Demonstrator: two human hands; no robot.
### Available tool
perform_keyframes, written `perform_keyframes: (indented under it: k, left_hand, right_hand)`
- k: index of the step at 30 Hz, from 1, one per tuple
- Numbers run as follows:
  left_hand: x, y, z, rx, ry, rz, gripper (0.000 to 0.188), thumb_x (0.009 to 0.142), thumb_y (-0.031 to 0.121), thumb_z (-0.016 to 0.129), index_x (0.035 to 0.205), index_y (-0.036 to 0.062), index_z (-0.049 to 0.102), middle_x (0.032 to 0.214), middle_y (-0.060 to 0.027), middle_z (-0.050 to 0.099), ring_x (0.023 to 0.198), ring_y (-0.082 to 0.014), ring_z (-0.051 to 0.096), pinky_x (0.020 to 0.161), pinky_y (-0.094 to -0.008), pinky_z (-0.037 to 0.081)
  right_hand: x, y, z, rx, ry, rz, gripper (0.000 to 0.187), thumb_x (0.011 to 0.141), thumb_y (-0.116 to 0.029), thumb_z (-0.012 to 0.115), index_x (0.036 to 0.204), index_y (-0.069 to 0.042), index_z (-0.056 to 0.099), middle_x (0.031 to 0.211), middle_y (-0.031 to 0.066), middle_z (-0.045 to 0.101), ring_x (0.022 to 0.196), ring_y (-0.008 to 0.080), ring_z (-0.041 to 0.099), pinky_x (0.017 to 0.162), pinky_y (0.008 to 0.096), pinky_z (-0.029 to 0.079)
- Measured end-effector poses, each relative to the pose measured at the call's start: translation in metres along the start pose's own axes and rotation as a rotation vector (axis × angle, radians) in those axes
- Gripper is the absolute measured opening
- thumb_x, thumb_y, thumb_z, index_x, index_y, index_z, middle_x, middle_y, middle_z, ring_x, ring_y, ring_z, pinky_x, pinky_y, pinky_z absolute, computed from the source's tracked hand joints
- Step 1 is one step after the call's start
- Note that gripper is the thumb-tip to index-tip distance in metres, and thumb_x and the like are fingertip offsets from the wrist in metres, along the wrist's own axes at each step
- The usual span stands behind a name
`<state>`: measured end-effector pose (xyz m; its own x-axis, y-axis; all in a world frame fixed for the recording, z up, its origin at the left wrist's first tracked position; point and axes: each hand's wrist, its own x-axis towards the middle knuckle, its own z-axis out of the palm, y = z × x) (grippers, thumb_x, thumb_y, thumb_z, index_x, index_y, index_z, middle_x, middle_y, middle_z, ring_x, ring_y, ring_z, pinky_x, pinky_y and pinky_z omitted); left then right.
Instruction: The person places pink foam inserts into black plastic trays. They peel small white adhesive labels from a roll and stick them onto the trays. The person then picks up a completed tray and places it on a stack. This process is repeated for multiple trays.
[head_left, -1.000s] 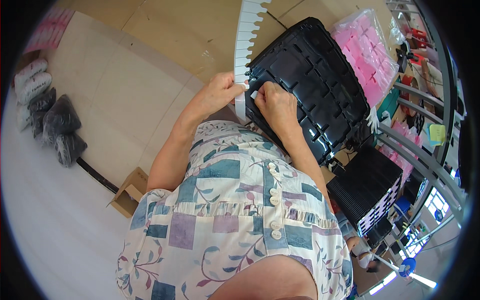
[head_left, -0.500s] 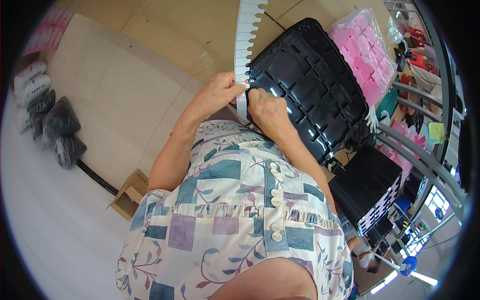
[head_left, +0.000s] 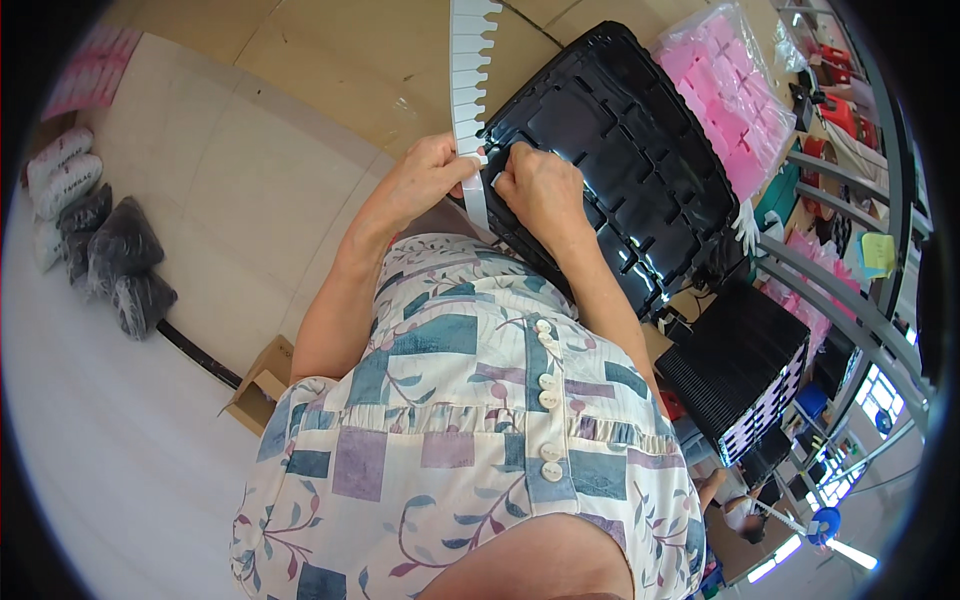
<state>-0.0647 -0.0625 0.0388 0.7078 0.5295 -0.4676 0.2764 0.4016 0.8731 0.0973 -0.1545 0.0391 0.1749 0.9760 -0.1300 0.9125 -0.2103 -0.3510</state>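
Short-sleeved blouse [head_left: 450, 430]: cream cloth, patchwork print of teal, blue-grey and mauve squares with trailing vine and leaf motifs. Gathered seam across the chest. Row of white buttons [head_left: 545, 400] down the front. Forearms bare.

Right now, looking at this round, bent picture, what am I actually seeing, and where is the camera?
The camera sits on a person's head and looks straight down, so the wide lens bends the edges. The patterned shirt below is the wearer's own. The left hand pinches a long white notched strip. The right hand presses on the near edge of a black plastic tray with many compartments. Beside it lie a bag of pink parts and a stack of black trays. Dark bags sit on the floor.
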Motion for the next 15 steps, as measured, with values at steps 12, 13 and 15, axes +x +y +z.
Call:
perform_keyframes:
  k: [12,13,15]
  left_hand:
    - [-0.002,-0.004,0.003,-0.042,0.030,0.007,0.016,0.093,0.016,0.058,0.098,0.0017,0.064,0.084,0.0007,0.062,0.073,-0.0068,0.054,0.065,-0.0246,0.044]
    - [-0.003,-0.004,0.005,-0.039,0.050,0.012,0.016,0.093,0.016,0.058,0.098,0.0018,0.064,0.084,0.0009,0.062,0.073,-0.0063,0.053,0.063,-0.0240,0.043]
    - [-0.005,-0.002,0.010,-0.039,0.066,0.020,0.017,0.093,0.017,0.060,0.100,0.0019,0.065,0.083,0.0016,0.061,0.070,-0.0047,0.050,0.061,-0.0229,0.040]
  right_hand:
    - [-0.044,0.046,-0.011,1.408,0.009,0.254,0.004,0.090,-0.005,0.060,0.088,-0.007,0.058,0.079,0.0042,0.062,0.055,0.0080,0.045,0.046,0.0229,0.038]
    - [-0.045,0.051,-0.019,1.622,0.036,0.296,0.005,0.092,-0.005,0.059,0.088,-0.006,0.057,0.083,0.0056,0.062,0.057,0.0057,0.042,0.046,0.0197,0.035]
    - [-0.049,0.059,-0.030,1.884,0.048,0.366,0.007,0.093,-0.002,0.056,0.086,-0.004,0.055,0.092,0.0123,0.062,0.059,0.0033,0.040,0.043,0.0155,0.028]
